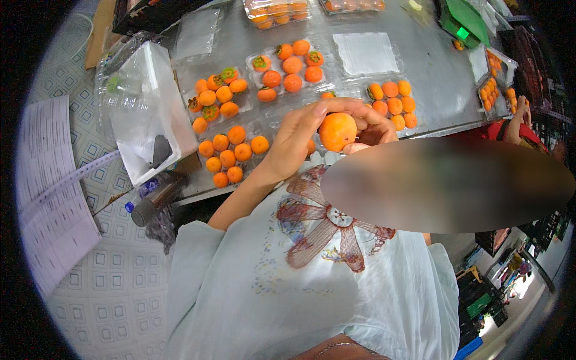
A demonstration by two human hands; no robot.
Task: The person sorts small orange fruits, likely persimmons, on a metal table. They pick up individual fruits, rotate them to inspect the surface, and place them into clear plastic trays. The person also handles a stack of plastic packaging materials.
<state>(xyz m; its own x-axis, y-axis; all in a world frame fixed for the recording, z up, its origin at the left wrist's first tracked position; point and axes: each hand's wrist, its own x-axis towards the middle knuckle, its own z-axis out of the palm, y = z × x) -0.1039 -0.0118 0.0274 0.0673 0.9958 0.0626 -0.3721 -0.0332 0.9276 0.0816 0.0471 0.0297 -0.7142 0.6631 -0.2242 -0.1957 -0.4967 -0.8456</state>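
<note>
An orange persimmon (337, 132) is held up in front of my chest between both hands. My left hand (294, 130) curves around its left side and top, the thumb near its upper left edge. From the right, my right hand (380, 128) cups it, with a thumb tip at its lower edge. My right forearm is hidden by a blurred patch. Under and beyond the hands, clear plastic trays hold persimmons, among them a back tray (292, 67) and a right tray (393, 103). Another group of persimmons (228, 157) sits left of my left forearm.
A lined tray (366, 54) lies at the back of the metal table (427, 76). Closed clear packs (276, 13) stand beyond. A white bin (144, 108) and a dark bottle (150, 209) are at the left, a green scale (463, 22) at the right. Another person's hand (522, 112) shows far right.
</note>
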